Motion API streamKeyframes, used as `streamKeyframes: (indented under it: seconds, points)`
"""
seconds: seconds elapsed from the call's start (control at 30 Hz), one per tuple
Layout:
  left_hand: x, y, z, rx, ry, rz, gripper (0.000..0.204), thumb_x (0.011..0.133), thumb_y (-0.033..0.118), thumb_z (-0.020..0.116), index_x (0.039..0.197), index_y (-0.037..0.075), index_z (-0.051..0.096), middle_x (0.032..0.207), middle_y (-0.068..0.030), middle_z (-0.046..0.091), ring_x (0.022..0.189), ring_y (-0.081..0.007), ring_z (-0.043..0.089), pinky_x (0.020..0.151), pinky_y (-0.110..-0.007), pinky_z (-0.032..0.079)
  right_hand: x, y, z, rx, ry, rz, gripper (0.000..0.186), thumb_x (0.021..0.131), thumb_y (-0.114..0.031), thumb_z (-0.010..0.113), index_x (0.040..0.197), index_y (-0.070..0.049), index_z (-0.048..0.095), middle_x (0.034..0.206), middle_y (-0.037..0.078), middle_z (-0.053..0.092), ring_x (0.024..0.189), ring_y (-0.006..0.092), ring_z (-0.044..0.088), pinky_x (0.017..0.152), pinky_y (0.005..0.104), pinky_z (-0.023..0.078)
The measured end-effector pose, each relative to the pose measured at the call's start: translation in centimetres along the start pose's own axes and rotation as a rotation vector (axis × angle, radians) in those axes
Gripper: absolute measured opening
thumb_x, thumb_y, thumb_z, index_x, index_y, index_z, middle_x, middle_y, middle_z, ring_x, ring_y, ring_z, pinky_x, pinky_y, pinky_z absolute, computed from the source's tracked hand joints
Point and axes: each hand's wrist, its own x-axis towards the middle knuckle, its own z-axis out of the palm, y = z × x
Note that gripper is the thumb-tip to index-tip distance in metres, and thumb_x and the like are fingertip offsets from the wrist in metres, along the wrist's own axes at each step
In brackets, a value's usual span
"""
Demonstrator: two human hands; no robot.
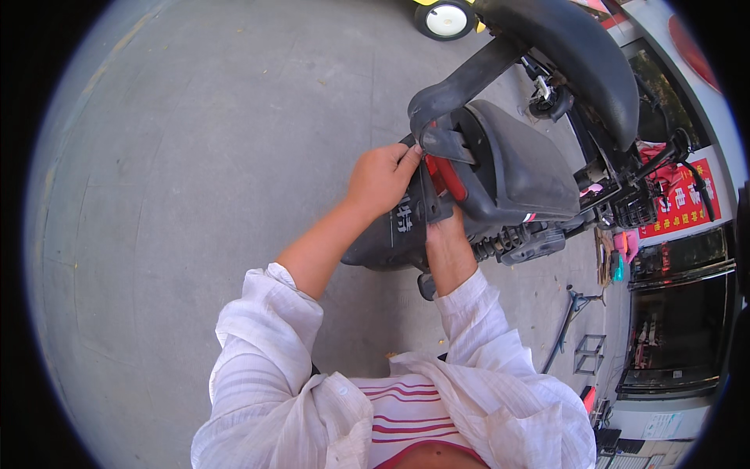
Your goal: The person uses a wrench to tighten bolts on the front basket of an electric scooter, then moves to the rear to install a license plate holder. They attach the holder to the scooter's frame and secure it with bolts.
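Two hands work at the rear of a black electric scooter (516,168) on a concrete floor (195,195).

In the head view, the left hand (381,178) at frame centre is closed, pinching the edge of the red tail light (447,178). The right hand (445,234) reaches under the rear fender (394,234), its fingers hidden, so its grip cannot be told. The raised seat (578,55) sits upper right.

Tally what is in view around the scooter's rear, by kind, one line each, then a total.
Hands on the scooter's rear: 2, the left hand and the right hand
Black scooter: 1
Red tail light: 1
Coil shock spring: 1
White wheel at the top edge: 1
Grey metal stand on the pavement: 1
Total: 7
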Motion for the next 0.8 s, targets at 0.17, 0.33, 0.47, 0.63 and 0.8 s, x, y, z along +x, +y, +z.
streamKeyframes:
  seconds: [0.17,0.33,0.47,0.63,0.8]
  points:
    - [0.0,-0.4,0.6,-0.089,0.112,0.065,0.037,0.094,0.034,0.050,0.085,-0.001,0.060,0.070,-0.0247,0.059,0.069,-0.0447,0.057,0.061,-0.049,0.043,-0.1,-0.2,0.0,0.035,0.006,0.026,0.034,0.093,-0.024,0.061,0.122,-0.007,0.055,0.115,0.009,0.062,0.103,0.0201,0.062,0.091,0.0343,0.053]
    - [-0.1,0.3,0.4,0.010,0.056,0.091,0.039,0.094,0.035,0.050,0.086,-0.002,0.060,0.071,-0.0248,0.060,0.069,-0.0445,0.059,0.062,-0.047,0.044,-0.4,0.0,-0.3,0.059,0.019,0.033,0.034,0.094,-0.024,0.061,0.123,-0.007,0.055,0.115,0.009,0.062,0.103,0.0202,0.062,0.091,0.0345,0.053]
    - [0.0,0.4,0.3,-0.049,-0.017,-0.098,0.040,0.094,0.036,0.051,0.087,-0.003,0.060,0.072,-0.0256,0.060,0.071,-0.0440,0.059,0.063,-0.047,0.044,-0.8,0.5,-0.4,0.095,0.020,0.047,0.034,0.094,-0.024,0.061,0.123,-0.007,0.055,0.116,0.009,0.062,0.103,0.0203,0.063,0.091,0.0348,0.053]
    - [-0.3,-0.1,0.7,-0.147,0.146,-0.014,0.036,0.095,0.033,0.050,0.090,-0.002,0.055,0.073,-0.0263,0.059,0.072,-0.0452,0.059,0.064,-0.049,0.044,-1.6,0.5,0.6,0.104,-0.005,0.105,0.035,0.095,-0.026,0.058,0.124,-0.007,0.055,0.119,0.008,0.061,0.106,0.0205,0.062,0.092,0.0359,0.052]
    - [-0.3,-0.2,0.9,-0.020,0.101,0.134,0.031,0.095,0.030,0.048,0.090,-0.001,0.052,0.076,-0.0266,0.060,0.074,-0.0469,0.058,0.065,-0.051,0.044,-1.2,0.3,0.3,-0.038,0.005,0.054,0.038,0.095,-0.032,0.057,0.125,-0.008,0.055,0.120,0.008,0.061,0.108,0.0205,0.061,0.094,0.0356,0.051]
